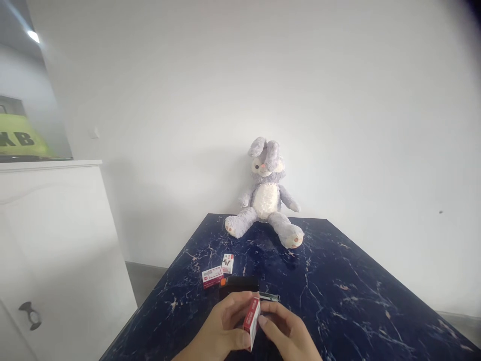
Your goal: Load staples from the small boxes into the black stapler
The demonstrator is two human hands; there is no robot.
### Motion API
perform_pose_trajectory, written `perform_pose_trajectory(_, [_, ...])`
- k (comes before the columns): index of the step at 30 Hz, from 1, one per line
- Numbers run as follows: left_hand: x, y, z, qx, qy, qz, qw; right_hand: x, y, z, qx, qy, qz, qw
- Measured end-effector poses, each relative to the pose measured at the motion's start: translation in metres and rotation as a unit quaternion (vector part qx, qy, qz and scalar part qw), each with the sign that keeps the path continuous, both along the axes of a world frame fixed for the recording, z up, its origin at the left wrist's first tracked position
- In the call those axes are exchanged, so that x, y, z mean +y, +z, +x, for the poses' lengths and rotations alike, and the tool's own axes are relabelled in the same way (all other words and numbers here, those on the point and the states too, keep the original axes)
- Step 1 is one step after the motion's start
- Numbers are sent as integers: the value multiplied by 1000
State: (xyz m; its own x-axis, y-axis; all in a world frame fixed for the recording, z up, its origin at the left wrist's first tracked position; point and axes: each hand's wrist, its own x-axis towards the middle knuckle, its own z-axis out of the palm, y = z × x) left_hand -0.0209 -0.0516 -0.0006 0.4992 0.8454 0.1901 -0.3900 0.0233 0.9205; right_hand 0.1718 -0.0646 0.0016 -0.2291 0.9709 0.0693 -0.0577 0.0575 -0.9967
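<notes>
Near the front of the table, my left hand (221,326) is closed round a small red-and-white cardboard box (251,321), which stands tilted on its narrow end. The thumb presses its lower edge and the fingers lie behind it. My right hand (287,331) pinches the same box from the right with thumb and fingertips. Just beyond my hands lies a black object with an orange end (238,284), partly hidden by my left hand; it looks like a stapler. A silver metal rail (269,297) shows at its right, and whether they join is hidden.
Another red-and-white box (213,276) lies left of the black object, close to a small white box (227,263). A grey plush rabbit (266,200) sits at the back of the dark blue marbled table (338,301), against the wall. A white cabinet (63,250) stands at left.
</notes>
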Motion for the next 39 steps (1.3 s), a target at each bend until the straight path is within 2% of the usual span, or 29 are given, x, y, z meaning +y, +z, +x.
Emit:
perform_pose_trajectory(5, [-4, 10, 2, 56, 21, 47, 997, -3, 6, 2, 53, 38, -4, 998])
perform_pose_trajectory(9, [-13, 14, 8, 109, 47, 61, 991, 2, 3, 8, 39, -10, 25, 999])
perform_pose_trajectory(11, [-16, 13, 10, 138, 82, 56, 985, 3, 1, 11, 2, -39, 44, 998])
perform_pose_trajectory(14, [-14, 7, 8, 191, 167, 47, 966, 1, -1, 9, -44, -66, 60, 995])
perform_pose_trajectory(16, [-9, 4, 4, 210, 195, 53, 957, -3, -2, 4, -74, -74, 66, 992])
perform_pose_trajectory(20, [-3, 4, -1, 205, 176, 62, 961, -8, -4, -2, -57, -88, 42, 994])
perform_pose_trajectory(27, [-2, 4, -3, 145, 126, -27, 981, -1, 2, 10, -2, -18, -35, 999])
perform_pose_trajectory(31, [1, 2, -4, 121, 119, -64, 983, 0, 1, 12, 29, -17, -64, 997])
perform_pose_trajectory(35, [0, 3, -4, 101, 111, -66, 986, 0, -3, 10, 40, -36, -66, 996])
perform_pose_trajectory(39, [-5, 6, -1, 128, 111, -36, 985, 0, -7, 6, -12, -70, -25, 997])
